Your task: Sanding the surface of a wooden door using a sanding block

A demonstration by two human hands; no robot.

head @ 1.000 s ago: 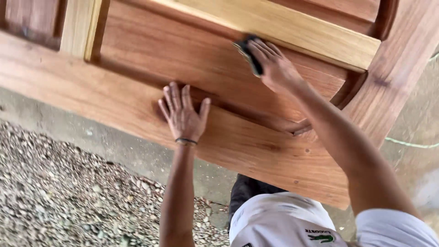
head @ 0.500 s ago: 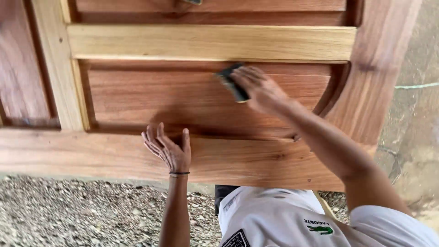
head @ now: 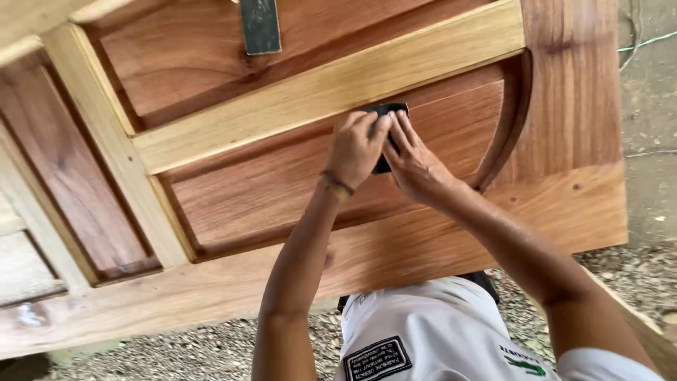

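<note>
Pinching one dark sanding sheet (head: 384, 134) together, the left hand (head: 356, 149) and right hand (head: 412, 164) press it at the recessed panel's (head: 268, 194) twelve-o'clock edge; uneven pressure could gouge the pale rail (head: 317, 95).

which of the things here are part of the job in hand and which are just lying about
In use:
left hand and right hand, both on the dark sheet of sandpaper
reddish-brown wooden door panel under it, pale wooden rail above

Lying about:
second dark rectangular sheet on the upper panel
green cord
grey gravel ground
</note>
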